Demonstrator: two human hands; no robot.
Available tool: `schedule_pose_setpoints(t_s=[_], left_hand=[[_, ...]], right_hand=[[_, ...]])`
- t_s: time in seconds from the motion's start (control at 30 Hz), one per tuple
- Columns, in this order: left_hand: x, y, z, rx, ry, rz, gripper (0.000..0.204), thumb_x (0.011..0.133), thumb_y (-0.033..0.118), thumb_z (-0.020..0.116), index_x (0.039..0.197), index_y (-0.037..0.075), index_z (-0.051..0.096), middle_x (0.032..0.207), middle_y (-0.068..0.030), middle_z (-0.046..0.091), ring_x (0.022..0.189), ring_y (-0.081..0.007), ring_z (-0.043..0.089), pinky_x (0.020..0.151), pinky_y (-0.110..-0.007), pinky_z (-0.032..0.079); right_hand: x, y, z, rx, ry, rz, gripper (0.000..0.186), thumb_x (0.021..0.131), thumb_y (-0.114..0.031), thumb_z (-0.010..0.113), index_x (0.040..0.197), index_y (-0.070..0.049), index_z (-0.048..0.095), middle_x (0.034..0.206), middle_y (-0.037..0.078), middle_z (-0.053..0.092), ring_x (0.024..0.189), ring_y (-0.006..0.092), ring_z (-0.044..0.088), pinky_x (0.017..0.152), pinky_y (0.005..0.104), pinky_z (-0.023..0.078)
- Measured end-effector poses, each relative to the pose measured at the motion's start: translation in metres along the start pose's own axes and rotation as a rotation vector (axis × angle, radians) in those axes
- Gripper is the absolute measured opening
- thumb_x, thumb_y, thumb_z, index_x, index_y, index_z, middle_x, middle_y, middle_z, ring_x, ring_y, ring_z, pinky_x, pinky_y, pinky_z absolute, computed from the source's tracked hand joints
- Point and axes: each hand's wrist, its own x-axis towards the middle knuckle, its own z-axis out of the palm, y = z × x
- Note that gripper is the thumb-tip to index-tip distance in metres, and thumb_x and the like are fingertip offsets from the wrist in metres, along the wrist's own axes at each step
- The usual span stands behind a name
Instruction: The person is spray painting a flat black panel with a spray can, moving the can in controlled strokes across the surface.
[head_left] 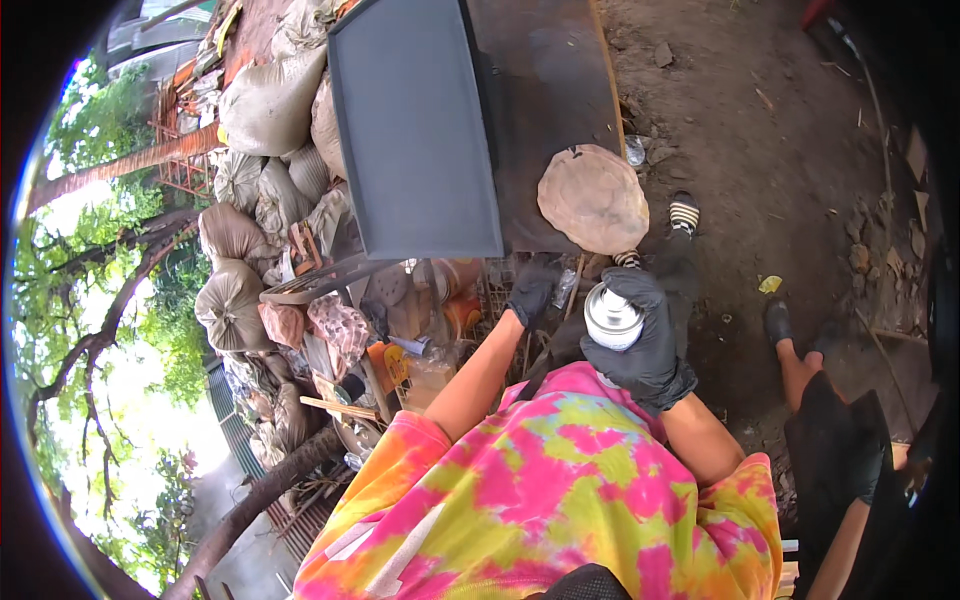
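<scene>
My right hand, in a black glove, is closed around a white-and-silver aerosol can. The can's round metal end faces up at me, close to my body. My left hand, also black-gloved, hangs at the near edge of a dark table; its fingers are too dark and blurred to make out. On that table lies a dark grey rectangular panel with a raised rim. Just beyond the can, a roundish, flat brown piece rests at the table's near right corner.
Stuffed sacks and mixed scrap are heaped left of the table. A tree branch slants through the lower left. At right, another person's bare legs and gloved hand show over a dirt floor with loose stones.
</scene>
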Motion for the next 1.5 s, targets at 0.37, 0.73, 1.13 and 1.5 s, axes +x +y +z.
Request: schedule_pose_setpoints(t_s=[0.37,0.73,1.13,1.5], left_hand=[[0.051,0.021,0.049,-0.480,0.034,0.212,0.056,0.104,0.001,0.053,0.158,0.001,0.036,0.151,-0.0133,0.054,0.136,-0.0210,0.053,0.114,-0.032,0.042],[0.045,0.018,0.030,-0.372,0.130,0.131,0.050,0.106,0.007,0.052,0.155,0.002,0.042,0.149,-0.0133,0.056,0.138,-0.0209,0.051,0.117,-0.032,0.039],[0.050,0.033,0.048,-0.818,0.086,0.029,0.048,0.102,0.001,0.055,0.150,0.002,0.048,0.149,-0.0139,0.056,0.134,-0.0224,0.053,0.115,-0.035,0.041],[0.051,0.055,0.063,-0.761,-0.045,0.018,0.021,0.104,0.011,0.060,0.124,0.007,0.063,0.115,-0.0108,0.069,0.106,-0.0184,0.064,0.099,-0.036,0.053]], right_hand=[[0.033,0.018,-0.004,0.142,0.297,0.094,0.074,0.069,0.005,0.080,0.135,-0.004,0.049,0.140,0.015,0.054,0.127,0.0245,0.057,0.109,0.0391,0.048],[0.067,0.018,-0.015,-0.068,0.320,-0.050,0.076,0.065,0.009,0.082,0.131,-0.007,0.048,0.134,0.013,0.053,0.120,0.0233,0.058,0.104,0.0392,0.050],[0.057,0.009,-0.006,0.112,0.221,0.018,0.069,0.068,0.002,0.084,0.130,-0.003,0.055,0.122,0.012,0.061,0.110,0.0215,0.063,0.098,0.0357,0.052],[0.031,0.006,0.004,0.070,0.070,0.016,0.069,0.068,0.003,0.082,0.129,-0.005,0.050,0.127,0.013,0.056,0.118,0.0229,0.060,0.103,0.0390,0.049]])
